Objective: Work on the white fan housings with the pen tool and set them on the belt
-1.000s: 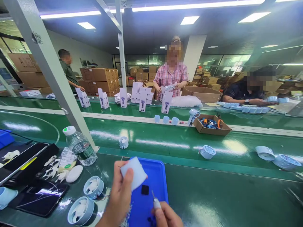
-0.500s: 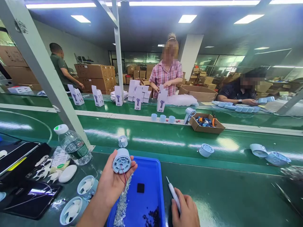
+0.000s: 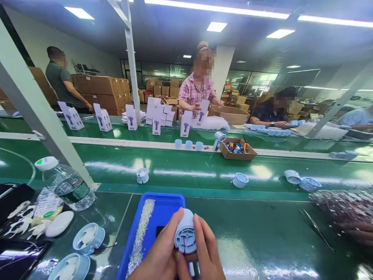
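A light-blue round fan housing (image 3: 185,233) is held between my two hands, over the right side of a blue tray (image 3: 163,196). Its spoked end faces me, with a thin red wire against it. My left hand (image 3: 163,251) grips it from the left, and the fingers of my right hand (image 3: 208,249) close on its right side. Under the housing, between the hands, shows a bit of something white, mostly hidden; I cannot tell whether it is the white pen-like tool. The tray holds small whitish pieces (image 3: 142,233) along its left and a black square (image 3: 159,230), partly covered by my left hand.
Fan housings with white blades (image 3: 89,238) lie at the left, near a water bottle (image 3: 68,186). Tweezers (image 3: 317,229) and a bag of wired parts (image 3: 340,212) are at the right. More housings (image 3: 240,180) sit on the green belt (image 3: 186,165). Co-workers (image 3: 196,91) are across.
My left hand has brought the fan housing down and to the right. My right hand has come up from the table to grip it too. The view has turned right.
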### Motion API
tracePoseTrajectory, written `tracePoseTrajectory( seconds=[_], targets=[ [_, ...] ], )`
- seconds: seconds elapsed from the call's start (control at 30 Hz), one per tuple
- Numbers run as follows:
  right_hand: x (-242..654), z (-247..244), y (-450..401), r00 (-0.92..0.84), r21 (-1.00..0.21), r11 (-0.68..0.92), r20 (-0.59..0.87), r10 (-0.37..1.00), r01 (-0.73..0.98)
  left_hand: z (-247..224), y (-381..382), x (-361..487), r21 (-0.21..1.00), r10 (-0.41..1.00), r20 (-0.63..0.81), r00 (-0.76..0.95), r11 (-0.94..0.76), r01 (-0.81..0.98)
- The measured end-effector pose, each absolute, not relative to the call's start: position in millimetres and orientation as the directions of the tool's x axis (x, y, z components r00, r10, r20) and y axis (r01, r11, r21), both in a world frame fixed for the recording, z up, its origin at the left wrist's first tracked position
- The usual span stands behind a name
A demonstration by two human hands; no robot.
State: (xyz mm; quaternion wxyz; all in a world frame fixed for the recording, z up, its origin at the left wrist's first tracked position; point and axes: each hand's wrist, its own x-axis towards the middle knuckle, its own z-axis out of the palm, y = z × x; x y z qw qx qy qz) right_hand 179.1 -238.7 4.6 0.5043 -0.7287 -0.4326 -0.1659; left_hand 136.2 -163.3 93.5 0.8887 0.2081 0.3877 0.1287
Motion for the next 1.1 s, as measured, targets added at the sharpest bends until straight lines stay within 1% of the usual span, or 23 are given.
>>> tracePoseTrajectory(
  seconds=[0.13, 0.23, 0.4, 0.63, 0.73, 0.9, 1.03, 1.1],
  targets=[
    [191, 4, -251, 0.527, -0.545, -0.146, 0.653, 0.544, 0.826, 87, -165, 144, 0.386, 0.300, -0.673, 0.676, 0.922, -0.025],
    [198, 9, -256, 0.500, -0.530, -0.139, 0.635, 0.589, 0.837, 84, -163, 147, 0.351, 0.259, -0.651, 0.713, 0.936, -0.019],
    [206, 21, -258, 0.495, -0.561, -0.110, 0.602, 0.627, 0.820, 79, -163, 150, 0.363, 0.289, -0.637, 0.715, 0.930, -0.052],
    [210, 26, -262, 0.511, -0.614, -0.072, 0.579, 0.636, 0.786, 74, -166, 151, 0.346, 0.264, -0.625, 0.735, 0.937, -0.042],
    [210, 24, -265, 0.503, -0.593, -0.089, 0.584, 0.637, 0.800, 74, -168, 152, 0.347, 0.248, -0.618, 0.746, 0.938, -0.024],
    [219, 23, -268, 0.422, -0.448, -0.131, 0.649, 0.633, 0.884, 70, -171, 152, 0.372, 0.185, -0.564, 0.805, 0.927, 0.048],
    [227, 39, -273, 0.405, -0.421, -0.135, 0.659, 0.634, 0.897, 67, -172, 150, 0.447, 0.100, -0.540, 0.836, 0.876, 0.184],
    [227, 48, -282, 0.396, -0.397, -0.142, 0.688, 0.608, 0.907, 68, -169, 148, 0.505, 0.139, -0.541, 0.830, 0.842, 0.188]
  ],
)
